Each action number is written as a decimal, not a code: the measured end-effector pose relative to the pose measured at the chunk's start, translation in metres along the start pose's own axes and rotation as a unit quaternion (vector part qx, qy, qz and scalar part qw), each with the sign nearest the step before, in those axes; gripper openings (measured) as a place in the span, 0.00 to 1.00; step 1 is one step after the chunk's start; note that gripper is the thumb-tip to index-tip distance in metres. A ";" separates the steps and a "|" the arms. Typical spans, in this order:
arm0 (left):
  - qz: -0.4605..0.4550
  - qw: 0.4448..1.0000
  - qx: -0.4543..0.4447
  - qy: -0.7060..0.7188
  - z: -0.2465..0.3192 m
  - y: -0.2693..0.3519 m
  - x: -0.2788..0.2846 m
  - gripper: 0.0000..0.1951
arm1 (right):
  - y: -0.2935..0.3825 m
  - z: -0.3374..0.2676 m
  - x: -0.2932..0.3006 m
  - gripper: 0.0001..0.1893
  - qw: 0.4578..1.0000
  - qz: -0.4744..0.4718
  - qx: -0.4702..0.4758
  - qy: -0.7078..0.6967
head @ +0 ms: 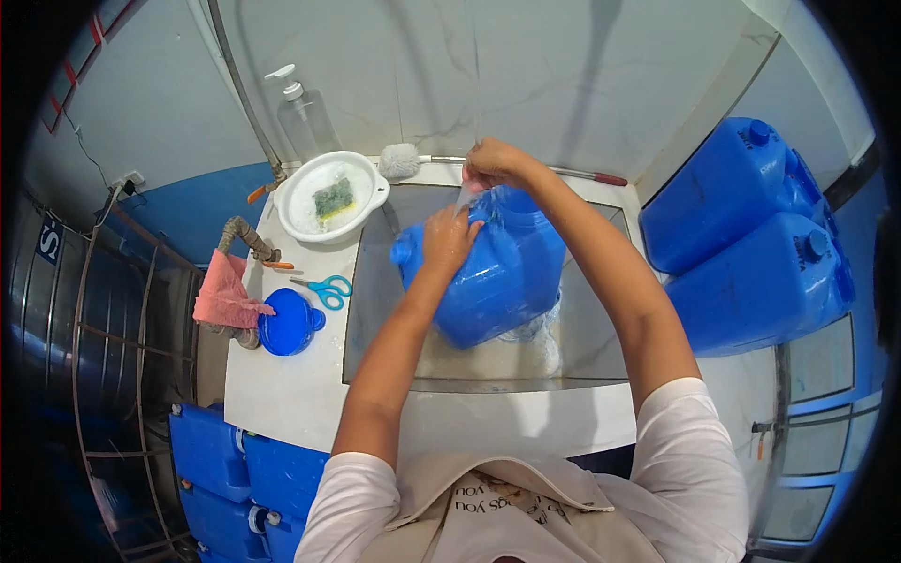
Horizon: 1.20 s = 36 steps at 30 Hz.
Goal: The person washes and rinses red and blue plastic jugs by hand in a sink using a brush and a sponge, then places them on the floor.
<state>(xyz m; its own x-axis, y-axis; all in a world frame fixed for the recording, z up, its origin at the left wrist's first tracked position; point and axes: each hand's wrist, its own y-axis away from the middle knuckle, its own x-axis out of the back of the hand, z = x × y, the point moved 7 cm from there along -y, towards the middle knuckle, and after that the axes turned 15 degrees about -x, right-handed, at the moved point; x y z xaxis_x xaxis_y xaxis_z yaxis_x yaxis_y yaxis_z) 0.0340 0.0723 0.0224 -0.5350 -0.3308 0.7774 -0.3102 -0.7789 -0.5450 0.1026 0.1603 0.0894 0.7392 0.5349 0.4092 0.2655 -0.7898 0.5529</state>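
A blue plastic water jug (493, 281) stands tilted in the sink (598, 352), its wide round mouth (522, 203) facing up and away from me. A small blue cap (402, 252) sits at its left corner. My left hand (449, 239) grips the top of the jug near its handle, which the fingers partly hide. Just above, my right hand (495, 165) has its fingers pinched together. A whitish, see-through strip (462, 200) runs between the two hands; its material is unclear. Foamy water (538, 334) lies in the sink beneath the jug.
To the left are a white basin (331, 229) with a sponge (334, 200) in suds, blue-handled scissors (329, 291), a blue lid (285, 331) and a pink cloth (229, 288) over a pipe. A long-handled brush (400, 160) lies behind the sink. Two blue jugs (746, 281) stand right.
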 end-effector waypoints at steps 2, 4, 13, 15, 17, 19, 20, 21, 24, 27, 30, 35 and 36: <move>-0.074 0.996 0.040 0.024 -0.014 0.010 -0.004 0.19 | 0.000 0.000 0.001 0.07 1.000 0.021 -0.002 0.013; -0.176 0.979 0.094 0.047 -0.038 0.027 -0.008 0.22 | 0.001 -0.004 -0.003 0.08 0.999 0.037 -0.002 0.020; 0.022 0.858 0.398 0.325 -0.062 0.142 0.000 0.13 | -0.019 0.006 0.010 0.07 0.974 0.111 0.011 0.196; -0.006 0.884 0.354 0.305 -0.058 0.142 0.005 0.13 | -0.016 0.009 0.004 0.06 0.990 0.057 0.000 0.130; -0.013 0.939 0.245 0.241 -0.052 0.131 0.013 0.14 | -0.011 0.008 -0.003 0.06 0.998 0.006 -0.007 0.060; -0.001 0.990 0.056 0.128 -0.039 0.099 0.021 0.15 | -0.007 0.006 -0.001 0.06 0.999 -0.033 -0.010 -0.012; -0.041 0.993 0.046 0.098 -0.037 0.086 0.016 0.16 | -0.007 0.007 0.001 0.06 0.999 -0.032 -0.017 -0.008; -0.083 0.993 0.031 0.076 -0.027 0.064 0.008 0.17 | -0.006 0.014 0.010 0.06 0.999 -0.025 -0.029 -0.005; -0.006 0.999 -0.045 -0.030 -0.030 0.025 0.000 0.18 | -0.001 0.000 -0.001 0.06 1.000 -0.009 -0.015 0.018; 0.032 0.993 -0.104 0.037 -0.027 -0.008 -0.005 0.18 | -0.004 -0.008 -0.006 0.06 0.999 0.009 0.004 0.033; -0.004 0.986 -0.152 0.071 -0.008 -0.015 -0.003 0.18 | -0.011 -0.003 -0.002 0.06 0.997 0.042 0.007 0.063; -0.237 0.961 -0.136 0.053 0.030 0.021 0.002 0.23 | -0.026 0.009 -0.023 0.06 0.996 0.002 0.086 -0.022; -0.236 0.962 -0.128 0.059 0.035 0.037 0.008 0.23 | -0.027 0.008 -0.051 0.06 0.994 -0.024 0.109 -0.012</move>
<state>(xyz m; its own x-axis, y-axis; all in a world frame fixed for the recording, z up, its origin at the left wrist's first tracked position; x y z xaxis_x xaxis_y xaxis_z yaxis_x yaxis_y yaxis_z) 0.0456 0.0222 0.0194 -0.3680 0.1014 0.9243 -0.7154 -0.6658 -0.2118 0.0627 0.1520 0.0481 0.7364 0.5686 0.3666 0.4267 -0.8109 0.4005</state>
